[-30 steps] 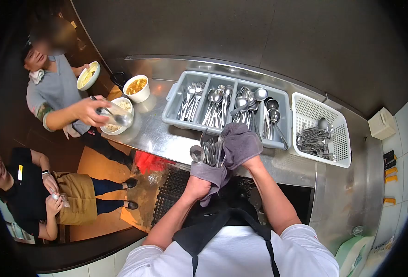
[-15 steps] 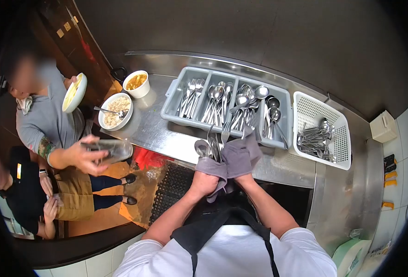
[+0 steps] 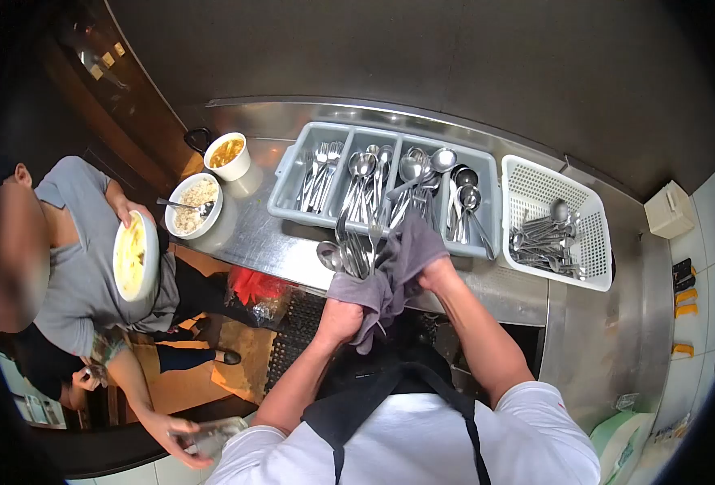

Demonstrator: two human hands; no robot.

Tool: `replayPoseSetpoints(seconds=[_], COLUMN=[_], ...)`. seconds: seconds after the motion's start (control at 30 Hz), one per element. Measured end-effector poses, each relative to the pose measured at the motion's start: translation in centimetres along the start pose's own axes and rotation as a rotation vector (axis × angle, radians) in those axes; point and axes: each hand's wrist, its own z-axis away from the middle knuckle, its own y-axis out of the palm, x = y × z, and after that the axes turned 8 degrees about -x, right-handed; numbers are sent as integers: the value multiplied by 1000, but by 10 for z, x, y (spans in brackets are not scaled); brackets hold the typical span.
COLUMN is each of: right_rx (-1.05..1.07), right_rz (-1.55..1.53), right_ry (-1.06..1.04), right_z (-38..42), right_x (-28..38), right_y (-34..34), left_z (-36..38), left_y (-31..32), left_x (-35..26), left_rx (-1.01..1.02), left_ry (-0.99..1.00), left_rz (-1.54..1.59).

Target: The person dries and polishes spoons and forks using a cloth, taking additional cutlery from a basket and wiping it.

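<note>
My left hand (image 3: 341,321) is closed around a bundle of cutlery (image 3: 348,255), with a grey-purple cloth (image 3: 374,297) wrapped between the palm and the handles. Spoon heads and other metal ends stick up out of the bundle, and a fork (image 3: 374,234) stands with its tines up at its right side. My right hand (image 3: 433,273) grips the other part of the cloth, bunched up in front of the cutlery tray; whether a utensil is inside that fold is hidden. Just beyond both hands lies the grey cutlery tray (image 3: 280,212), holding forks, spoons and ladle-like spoons in separate compartments.
A white perforated basket (image 3: 592,202) of mixed cutlery stands right of the tray. On the left counter are a bowl of rice (image 3: 196,202) and a tub of soup (image 3: 228,155). A person (image 3: 99,234) close on my left carries a dish (image 3: 137,259) and a clear glass (image 3: 216,436).
My right hand has moved slightly up and away from the left with its part of the cloth. The person at the left has come nearer, their glass lowered towards my left arm.
</note>
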Motion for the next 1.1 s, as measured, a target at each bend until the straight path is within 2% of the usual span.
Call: replayPoseSetpoints(seconds=[0.03,0.07,0.17,0.27,0.37,0.43,0.53,0.63,0.67,0.7,0.73,0.77,0.87,0.97,1.0,1.03,1.1], right_rx=[11,94,76,52,-46,-121,-250,-352,-385,-490,-437,-344,16,-156,92,239,243], right_rz=[-525,-688,-688,-701,505,962,1060,1082,1384,1813,1907,1912,1732,957,1342,1352,1358], right_ry=[307,327,343,242,-697,-998,-1053,-601,-643,-780,-700,-647,-526,-988,-664,-832,-922], right_z=[1,9,36,43,16,7,9,2,6,7,12,13,26,-14,3,23,-7], right_x=[1,-8,-40,-66,-78,-50,10,2,2,-16,-21,-14,30,-37,26,45,6], right_y=[-2,-7,-10,-1,-15,-18,-24,-23,-15,-2,15,23,33,16,44,57,79], left_z=[3,7,13,18,14,13,16,18,14,14,11,7,8,8,4,2,-5], left_y=[0,-3,-1,1,1,2,3,2,3,7,6,3,6,-5,-9,-16,-33], left_x=[2,10,10,11,-11,-17,-11,-19,-21,-9,-1,3,-15,-22,-13,-11,11], left_rx=[-51,-40,-113,-78,97,204,282,248,243,174,214,254,-14,-100,-165,-236,-234], left_ry=[39,57,-250,-255,-254,-186,16,32,75,77,-47,-170,8,-21,89,-41,-152], left_rz=[33,-32,293,332,307,203,7,-47,-32,-30,-23,-16,13,29,-39,-2,148])
